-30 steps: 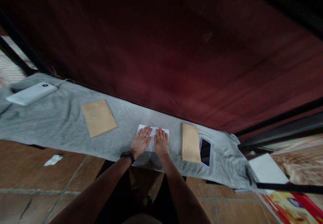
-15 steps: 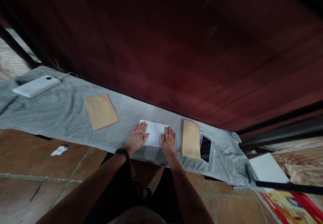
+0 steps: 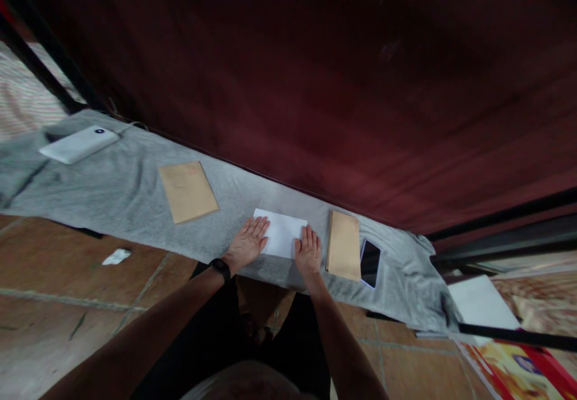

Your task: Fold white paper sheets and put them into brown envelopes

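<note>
A white sheet of paper (image 3: 283,234) lies flat on the grey cloth in front of me. On its left edge rests my left hand (image 3: 247,240), palm down with the fingers stretched out, a dark band on that wrist. My right hand (image 3: 309,251) lies flat at the paper's right edge, fingers straight. Just right of it is a stack of brown envelopes (image 3: 343,246). Another brown envelope (image 3: 188,192), with faint reddish print near its top, lies to the left of my left hand.
Beside the envelope stack lies a dark-screened phone (image 3: 370,264). A white device (image 3: 80,144) with a cable sits at the far left of the grey cloth (image 3: 130,189). A dark red panel (image 3: 288,105) rises along the back edge. Crumpled white paper (image 3: 116,257) is on the tiled floor.
The view has shifted slightly, so the things appear moved a little. Both hands still lie flat at the two edges of the white paper.
</note>
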### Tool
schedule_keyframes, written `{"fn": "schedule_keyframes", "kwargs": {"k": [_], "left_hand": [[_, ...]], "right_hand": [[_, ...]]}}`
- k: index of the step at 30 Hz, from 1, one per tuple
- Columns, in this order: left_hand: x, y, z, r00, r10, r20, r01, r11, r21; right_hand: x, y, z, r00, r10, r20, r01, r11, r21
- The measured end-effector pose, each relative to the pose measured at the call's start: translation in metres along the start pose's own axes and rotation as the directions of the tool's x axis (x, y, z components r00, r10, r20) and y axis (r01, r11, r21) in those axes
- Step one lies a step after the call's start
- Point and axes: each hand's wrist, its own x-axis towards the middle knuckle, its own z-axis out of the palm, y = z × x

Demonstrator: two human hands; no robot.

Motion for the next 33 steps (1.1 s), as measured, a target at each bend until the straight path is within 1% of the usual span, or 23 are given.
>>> {"fn": "schedule_keyframes", "kwargs": {"k": [4, 7, 8, 10, 13, 14, 16, 19, 22, 27, 30, 33], "left_hand": [[0.000, -0.001, 0.002, 1.000, 0.000, 0.009, 0.000, 1.000, -0.002], [0.000, -0.002, 0.006, 1.000, -0.003, 0.003, 0.003, 1.000, -0.013], [0.000, -0.003, 0.006, 1.000, -0.005, 0.001, 0.005, 1.000, -0.015], [-0.001, -0.004, 0.008, 1.000, -0.006, -0.007, 0.006, 1.000, -0.018], [-0.002, -0.007, 0.010, 1.000, -0.007, -0.016, 0.006, 1.000, -0.023], [-0.002, -0.008, 0.011, 1.000, -0.008, -0.017, 0.007, 1.000, -0.025], [-0.002, -0.010, 0.011, 1.000, -0.003, -0.020, 0.002, 0.999, -0.035], [-0.003, -0.011, 0.012, 1.000, 0.001, -0.023, -0.002, 0.999, -0.043], [-0.007, -0.012, 0.011, 0.999, -0.031, -0.036, 0.030, 0.999, -0.037], [-0.022, -0.015, 0.008, 0.992, -0.091, -0.084, 0.089, 0.996, -0.028], [-0.032, -0.017, 0.005, 0.987, -0.118, -0.112, 0.117, 0.993, -0.019], [-0.038, -0.018, 0.005, 0.983, -0.133, -0.130, 0.132, 0.991, -0.018]], "right_hand": [[-0.006, 0.005, -0.006, 0.999, 0.029, 0.023, -0.029, 1.000, -0.005], [-0.009, -0.003, -0.011, 0.999, 0.042, 0.012, -0.042, 0.999, 0.003], [-0.009, -0.009, -0.012, 1.000, 0.023, 0.011, -0.023, 1.000, 0.012], [-0.010, -0.024, -0.012, 0.998, -0.054, 0.030, 0.052, 0.998, 0.042], [-0.012, -0.045, -0.009, 0.981, -0.173, 0.084, 0.165, 0.982, 0.092], [-0.014, -0.049, -0.008, 0.976, -0.193, 0.098, 0.183, 0.978, 0.102], [-0.017, -0.051, -0.005, 0.975, -0.195, 0.107, 0.184, 0.977, 0.107], [-0.022, -0.042, -0.004, 0.984, -0.157, 0.086, 0.150, 0.985, 0.085], [-0.026, -0.027, -0.005, 0.991, -0.110, 0.070, 0.107, 0.993, 0.055], [-0.033, -0.008, -0.008, 0.999, -0.016, 0.044, 0.014, 0.999, 0.048], [-0.029, -0.003, -0.010, 0.998, 0.069, 0.016, -0.070, 0.994, 0.086], [-0.016, -0.004, -0.012, 0.982, 0.185, 0.028, -0.187, 0.971, 0.149]]}}
